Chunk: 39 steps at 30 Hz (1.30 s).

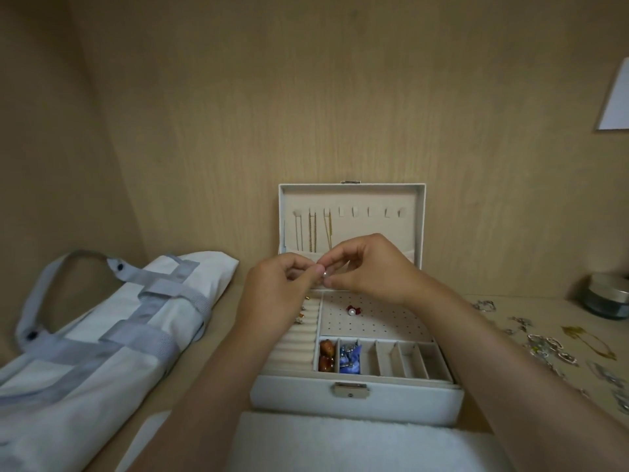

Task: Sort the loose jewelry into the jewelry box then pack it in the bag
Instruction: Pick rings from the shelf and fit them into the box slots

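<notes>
Pinching a small pearl earring (325,274) between their fingertips, the left hand (275,294) and right hand (371,267) meet just above the open jewelry box (357,403), both with fingers curled narrowly round the piece. The box stands mid-surface (218,321), its lid (350,195) upright against the back wall with thin gold chains (312,233) hanging inside. Another pearl stud (352,311) sits on the perforated panel; brown beads (327,356) and blue pieces (350,357) fill the two leftmost front compartments. A white-and-grey bag (102,335) lies flat toward the left edge. Loose jewelry (544,345) is scattered toward the right edge, with a lidded jar (609,294) near the back right corner. A white cloth (340,444) lies along the near edge, touching the box front.
</notes>
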Available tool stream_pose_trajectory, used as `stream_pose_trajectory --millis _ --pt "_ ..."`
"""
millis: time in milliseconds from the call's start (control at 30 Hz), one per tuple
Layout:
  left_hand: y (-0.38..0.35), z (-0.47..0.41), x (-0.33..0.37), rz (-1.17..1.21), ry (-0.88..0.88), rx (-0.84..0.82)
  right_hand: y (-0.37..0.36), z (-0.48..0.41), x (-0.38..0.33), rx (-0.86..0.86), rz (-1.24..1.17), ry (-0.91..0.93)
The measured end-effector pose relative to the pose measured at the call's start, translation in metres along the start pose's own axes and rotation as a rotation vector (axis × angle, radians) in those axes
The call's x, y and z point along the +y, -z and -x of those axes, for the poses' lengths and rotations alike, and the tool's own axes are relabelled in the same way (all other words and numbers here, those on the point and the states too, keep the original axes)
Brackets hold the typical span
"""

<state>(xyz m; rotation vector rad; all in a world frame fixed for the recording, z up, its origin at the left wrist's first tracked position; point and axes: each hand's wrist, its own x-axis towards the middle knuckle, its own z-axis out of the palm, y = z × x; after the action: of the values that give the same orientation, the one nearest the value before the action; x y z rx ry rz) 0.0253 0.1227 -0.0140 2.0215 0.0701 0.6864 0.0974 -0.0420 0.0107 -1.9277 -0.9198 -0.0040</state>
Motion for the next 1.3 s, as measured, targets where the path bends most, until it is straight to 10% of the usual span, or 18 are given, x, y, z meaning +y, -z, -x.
stream_pose_trajectory --millis 567,1033,1300 --pt "0.004 0.005 -0.009 -0.554 -0.282 -0.399 -0.006 -0.001 0.017 -0.103 0.660 -0.031" --pt "0.002 0.004 -0.015 -0.595 -0.312 -0.431 0.021 -0.002 0.017 -0.083 0.393 -0.112" --pt "0.000 0.004 -0.016 -0.648 -0.319 -0.454 0.024 0.007 0.008 -0.359 0.340 -0.271"
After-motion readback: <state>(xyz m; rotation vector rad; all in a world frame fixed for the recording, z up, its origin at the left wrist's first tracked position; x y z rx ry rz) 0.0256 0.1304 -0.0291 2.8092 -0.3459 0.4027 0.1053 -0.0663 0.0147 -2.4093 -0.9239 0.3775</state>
